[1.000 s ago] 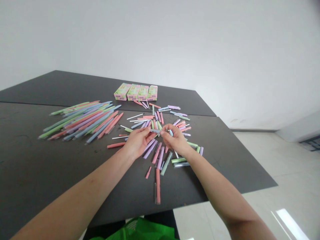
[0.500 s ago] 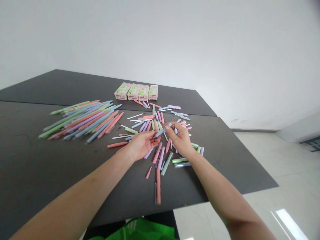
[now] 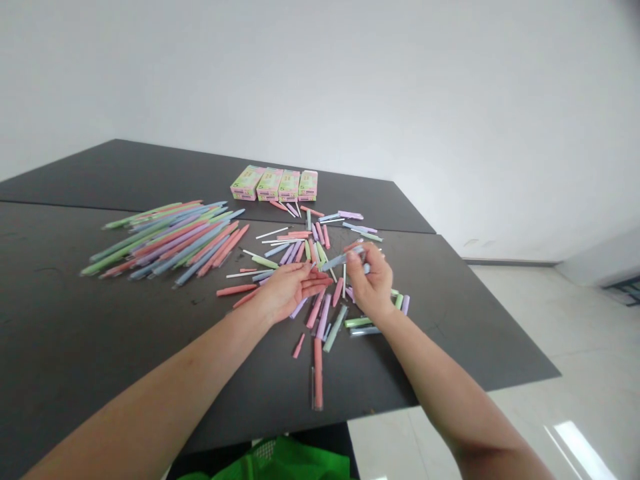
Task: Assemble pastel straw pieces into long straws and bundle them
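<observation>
My right hand (image 3: 371, 280) is closed around a light-blue pen barrel (image 3: 334, 263), which points left toward my other hand; more blue shows at its lower fingers. Just left of the barrel's end, my left hand (image 3: 293, 288) is turned palm up. Its thumb and forefinger come together at a small pale bit too tiny to name, while the other fingers stretch out. Beneath both hands lie scattered pen parts: pink barrels (image 3: 318, 380), a purple barrel (image 3: 324, 317), a grey-green barrel (image 3: 335, 329) and thin white refills (image 3: 271, 233).
Left of the hands is a heap of long pens (image 3: 170, 243) in pink, green, blue and purple. Several small pink-and-green boxes (image 3: 270, 183) stand in a row farther back on the dark table (image 3: 125, 373). A white wall (image 3: 320, 80) rises behind it.
My right hand has moved right with the blue barrel, drawing its end away from my left fingers. The left hand has shifted slightly right, its lower fingers now straighter.
</observation>
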A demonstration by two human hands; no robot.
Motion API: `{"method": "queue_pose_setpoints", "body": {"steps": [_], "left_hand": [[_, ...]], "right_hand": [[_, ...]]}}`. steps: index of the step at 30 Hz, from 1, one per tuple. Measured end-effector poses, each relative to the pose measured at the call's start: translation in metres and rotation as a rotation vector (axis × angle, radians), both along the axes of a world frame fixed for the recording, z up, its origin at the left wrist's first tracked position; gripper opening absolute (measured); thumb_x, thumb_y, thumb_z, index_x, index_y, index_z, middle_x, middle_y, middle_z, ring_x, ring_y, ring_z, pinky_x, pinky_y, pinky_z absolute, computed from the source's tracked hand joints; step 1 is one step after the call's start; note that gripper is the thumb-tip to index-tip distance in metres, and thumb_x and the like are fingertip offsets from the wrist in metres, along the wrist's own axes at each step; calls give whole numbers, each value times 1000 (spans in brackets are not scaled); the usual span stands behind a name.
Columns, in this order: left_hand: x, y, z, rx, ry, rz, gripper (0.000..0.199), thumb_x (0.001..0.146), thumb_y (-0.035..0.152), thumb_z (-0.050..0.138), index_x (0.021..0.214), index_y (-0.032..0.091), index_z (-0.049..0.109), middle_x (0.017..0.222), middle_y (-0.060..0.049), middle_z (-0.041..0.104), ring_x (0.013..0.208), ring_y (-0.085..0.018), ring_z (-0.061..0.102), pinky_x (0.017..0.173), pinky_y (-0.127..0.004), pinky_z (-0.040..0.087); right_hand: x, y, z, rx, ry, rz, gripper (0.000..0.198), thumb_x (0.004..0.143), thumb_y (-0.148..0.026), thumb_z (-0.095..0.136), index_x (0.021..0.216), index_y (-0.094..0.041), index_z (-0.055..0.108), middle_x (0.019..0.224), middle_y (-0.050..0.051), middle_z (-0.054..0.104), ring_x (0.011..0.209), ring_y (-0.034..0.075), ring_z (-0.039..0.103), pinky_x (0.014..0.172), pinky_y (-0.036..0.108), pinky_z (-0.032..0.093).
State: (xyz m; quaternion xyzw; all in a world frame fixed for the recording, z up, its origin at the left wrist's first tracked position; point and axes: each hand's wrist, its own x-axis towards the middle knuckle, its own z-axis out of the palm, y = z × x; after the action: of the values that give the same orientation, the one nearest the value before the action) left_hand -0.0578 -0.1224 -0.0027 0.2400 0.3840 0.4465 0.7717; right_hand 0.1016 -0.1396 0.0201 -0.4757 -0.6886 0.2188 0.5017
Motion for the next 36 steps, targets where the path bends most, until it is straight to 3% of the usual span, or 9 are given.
{"method": "queue_pose_setpoints", "body": {"steps": [3, 6, 12, 17, 21, 25, 31, 36], "left_hand": [[5, -5, -1, 49, -13, -41, 21, 88, 2, 50, 74, 8, 65, 67, -7, 67, 64, -13, 66, 74, -28, 58], [7, -6, -2, 82, -5, -58, 18, 89, 6, 52, 79, 7, 67, 74, -10, 70, 69, -15, 68, 77, -31, 58], [1, -3, 6, 66, -4, -43, 18, 91, 8, 50, 83, 8, 66, 80, -12, 72, 75, -18, 71, 79, -32, 58], [-2, -2, 10, 68, 62, -74, 17, 93, 10, 48, 87, 8, 64, 78, -13, 72, 72, -18, 72, 64, -23, 58], [-4, -1, 7, 142, 72, -118, 16, 91, 8, 51, 88, 8, 66, 74, -9, 70, 60, -12, 68, 51, -15, 52], [-7, 2, 4, 162, 43, -88, 19, 89, 4, 53, 81, 6, 70, 72, -8, 69, 54, -7, 63, 54, -13, 53], [-15, 11, -2, 207, -9, -5, 14, 83, 1, 59, 83, 6, 72, 75, -7, 67, 60, -7, 60, 59, -16, 52], [-20, 15, -6, 270, -33, -24, 11, 80, 4, 63, 86, 7, 71, 82, -9, 67, 65, -9, 59, 56, -16, 48]], "right_hand": [[-8, 1, -4, -52, -249, 167, 21, 91, -38, 49, 93, -20, 59, 77, 3, 59, 69, 17, 54, 65, 27, 39], [-10, 4, -9, -44, -270, 108, 21, 92, -38, 47, 93, -20, 58, 76, 3, 59, 69, 16, 54, 64, 26, 39], [-5, 5, -5, -11, -86, 48, 24, 94, -39, 45, 92, -18, 57, 74, 1, 56, 67, 14, 50, 65, 25, 39], [-1, 10, -8, -78, 23, 33, 28, 94, -42, 45, 94, -17, 58, 67, -2, 50, 61, 12, 44, 60, 24, 36], [0, 15, -13, -102, 52, 49, 29, 93, -43, 48, 92, -17, 59, 63, -3, 47, 57, 10, 41, 56, 23, 34], [0, 15, -13, -123, 118, 85, 30, 92, -45, 50, 94, -17, 61, 59, -5, 44, 52, 9, 37, 51, 22, 31], [-3, 14, -7, -323, 421, 217, 35, 89, -50, 52, 90, -16, 60, 49, -9, 33, 41, 6, 24, 40, 21, 20], [1, 13, 3, -428, 563, 268, 36, 87, -47, 56, 99, -14, 62, 47, -10, 31, 38, 5, 20, 38, 21, 16]]}}
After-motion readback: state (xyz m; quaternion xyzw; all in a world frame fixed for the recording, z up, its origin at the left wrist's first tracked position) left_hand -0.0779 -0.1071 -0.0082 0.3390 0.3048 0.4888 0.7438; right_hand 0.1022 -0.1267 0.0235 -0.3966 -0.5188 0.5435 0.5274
